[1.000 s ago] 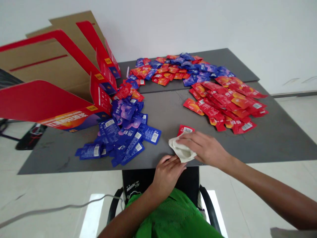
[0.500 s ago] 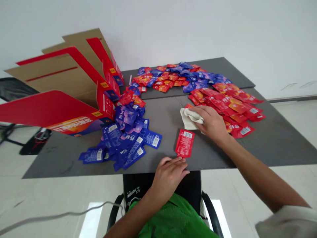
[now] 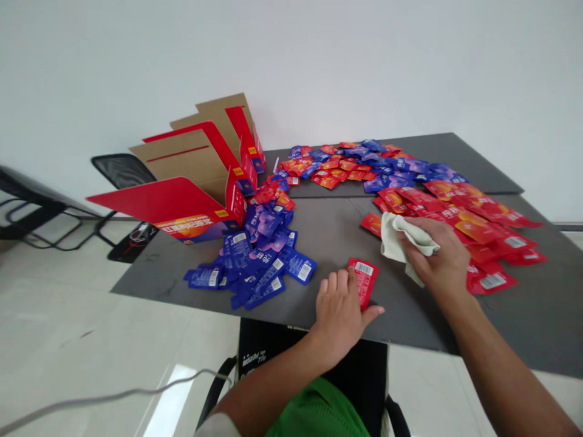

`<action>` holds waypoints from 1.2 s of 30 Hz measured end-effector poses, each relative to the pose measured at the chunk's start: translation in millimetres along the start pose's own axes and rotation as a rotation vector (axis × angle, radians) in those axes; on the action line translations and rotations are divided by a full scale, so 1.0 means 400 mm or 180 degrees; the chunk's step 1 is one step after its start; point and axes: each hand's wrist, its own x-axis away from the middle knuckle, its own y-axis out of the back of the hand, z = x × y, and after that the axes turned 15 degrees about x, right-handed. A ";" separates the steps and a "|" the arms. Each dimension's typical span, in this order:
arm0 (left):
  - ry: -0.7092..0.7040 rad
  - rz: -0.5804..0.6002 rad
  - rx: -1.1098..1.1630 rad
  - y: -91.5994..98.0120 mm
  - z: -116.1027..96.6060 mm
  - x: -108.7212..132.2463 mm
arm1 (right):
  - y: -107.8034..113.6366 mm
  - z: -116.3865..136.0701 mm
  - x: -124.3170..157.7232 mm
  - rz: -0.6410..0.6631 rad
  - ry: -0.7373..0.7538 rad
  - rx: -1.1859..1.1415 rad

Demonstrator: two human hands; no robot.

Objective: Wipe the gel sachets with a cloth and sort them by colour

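My right hand (image 3: 438, 258) is closed on a crumpled white cloth (image 3: 399, 237), held on the grey table (image 3: 328, 227) at the near edge of a pile of red sachets (image 3: 473, 221). My left hand (image 3: 339, 306) lies flat with fingers stretched out over the lower part of a single red sachet (image 3: 363, 276) near the table's front edge. A heap of blue sachets (image 3: 259, 252) sits to the left of that hand.
An open red and brown carton (image 3: 195, 182) lies on its side at the table's left. Mixed red and blue sachets (image 3: 350, 164) spread along the far side. Black chairs (image 3: 50, 206) stand on the floor at left, and a grey cable (image 3: 104, 397) runs below.
My right hand carried the cloth from the front edge to the red pile, uncovering the single red sachet. My left hand moved up onto that sachet. The view shifted left.
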 end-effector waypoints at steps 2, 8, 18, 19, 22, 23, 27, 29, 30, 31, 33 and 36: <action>0.0037 0.0089 -0.0126 0.020 -0.015 -0.014 | -0.001 -0.003 -0.001 -0.0007 -0.0078 -0.0015; 0.0286 0.0709 -0.0081 0.104 -0.037 -0.049 | -0.002 -0.012 0.001 0.0039 -0.0340 -0.0128; 0.0607 0.0484 0.1880 0.160 0.125 -0.010 | -0.007 -0.030 0.010 0.0110 -0.0589 -0.0191; 0.0780 0.0358 0.2317 0.169 0.146 0.003 | -0.007 -0.031 0.011 0.0121 -0.0629 -0.0196; 0.1217 -0.0143 0.3265 0.200 0.205 0.039 | -0.003 -0.030 0.013 0.0179 -0.0743 -0.0271; 0.1310 -0.0322 0.3450 0.210 0.222 0.048 | 0.000 -0.028 0.014 0.0216 -0.0769 -0.0311; 0.1537 -0.0896 0.3893 0.242 0.281 0.072 | 0.014 -0.017 0.014 0.0505 -0.0867 -0.0463; 0.1599 -0.1165 0.3992 0.251 0.308 0.080 | 0.016 -0.013 0.012 0.0591 -0.0891 -0.0488; 0.1628 -0.1300 0.4026 0.253 0.321 0.083 | 0.015 -0.013 0.011 0.0568 -0.0890 -0.0490; 0.1666 -0.1427 0.4060 0.255 0.335 0.086 | 0.013 -0.014 0.010 0.0515 -0.0882 -0.0483; 0.1746 -0.1635 0.4128 0.256 0.360 0.089 | 0.004 -0.019 0.009 0.0375 -0.0871 -0.0443; 0.1768 -0.1804 0.4157 0.257 0.385 0.088 | -0.012 -0.029 0.012 0.0306 -0.0831 -0.0379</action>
